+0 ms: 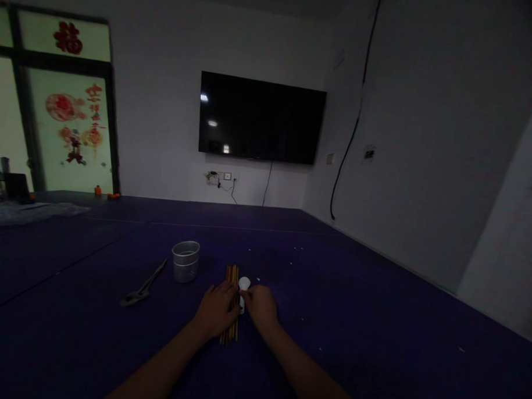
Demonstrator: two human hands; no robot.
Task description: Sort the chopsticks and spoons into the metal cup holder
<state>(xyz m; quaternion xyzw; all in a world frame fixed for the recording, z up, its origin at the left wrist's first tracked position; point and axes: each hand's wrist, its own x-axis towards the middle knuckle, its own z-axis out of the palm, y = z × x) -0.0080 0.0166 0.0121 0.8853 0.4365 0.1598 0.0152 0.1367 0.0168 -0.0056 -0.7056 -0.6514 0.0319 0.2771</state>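
A bundle of thin brown sticks lies on the dark blue floor mat in front of me. My left hand rests on the bundle's middle, fingers curled over it. My right hand is closed on a small white roll or bottle right beside the sticks. A metal cup stands upright just left of the sticks. Further left lies a pair of metal tongs.
A black television hangs on the far white wall, with sockets and a cable below. A glass door with red decorations is at the left. Clutter and plastic sheeting lie at the far left. The room is dim.
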